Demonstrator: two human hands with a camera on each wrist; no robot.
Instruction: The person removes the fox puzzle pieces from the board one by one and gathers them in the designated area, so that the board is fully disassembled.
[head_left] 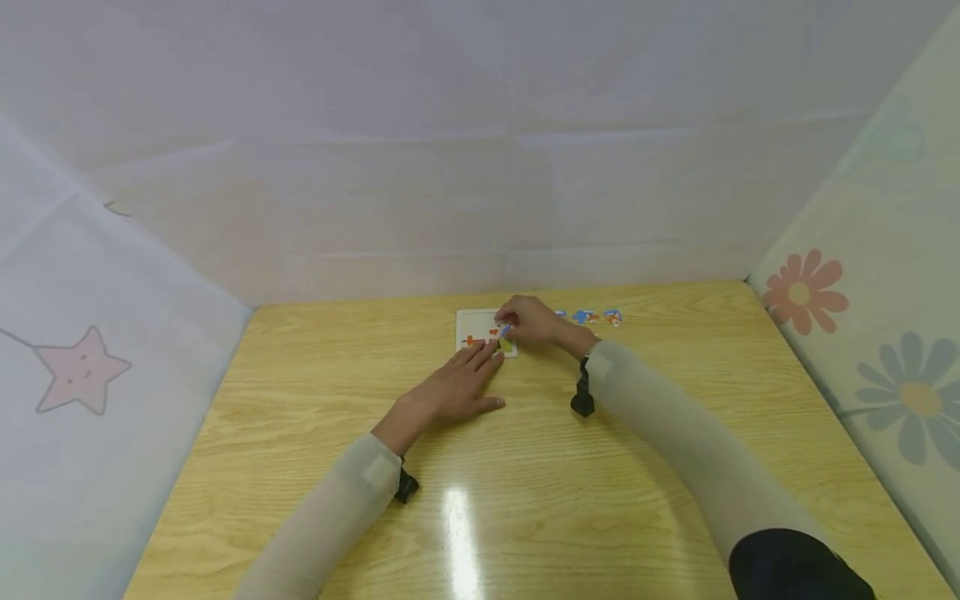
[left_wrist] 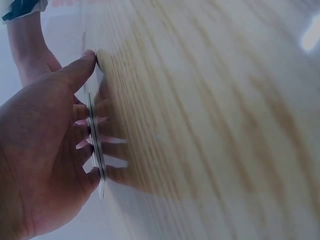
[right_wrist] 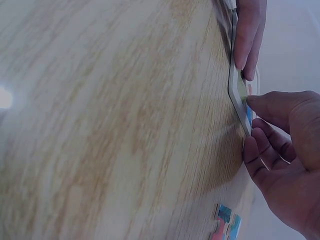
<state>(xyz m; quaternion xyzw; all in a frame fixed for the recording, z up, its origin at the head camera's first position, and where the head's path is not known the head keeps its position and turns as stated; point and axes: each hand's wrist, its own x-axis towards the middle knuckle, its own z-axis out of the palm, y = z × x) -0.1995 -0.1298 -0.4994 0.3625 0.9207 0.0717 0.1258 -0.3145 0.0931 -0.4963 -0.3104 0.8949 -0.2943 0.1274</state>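
A shallow white puzzle tray [head_left: 486,315] lies near the back edge of the table, with several coloured jigsaw pieces in it. My left hand [head_left: 459,387] rests with straight fingers over the tray's near edge, its fingertips on the pieces there and its thumb out on the table. At the tray's right side, my right hand [head_left: 528,321] pinches a puzzle piece [right_wrist: 249,114] with blue on it, thumb tip against it. The other fingers of that hand bend around the tray's right rim. Most of this piece is hidden by the hand.
To the right of the tray, several loose jigsaw pieces [head_left: 592,317] in blue, white and orange lie in a row. The wooden table [head_left: 480,467] meets a pale cloth wall [head_left: 390,275] just behind the tray, with more cloth at both sides.
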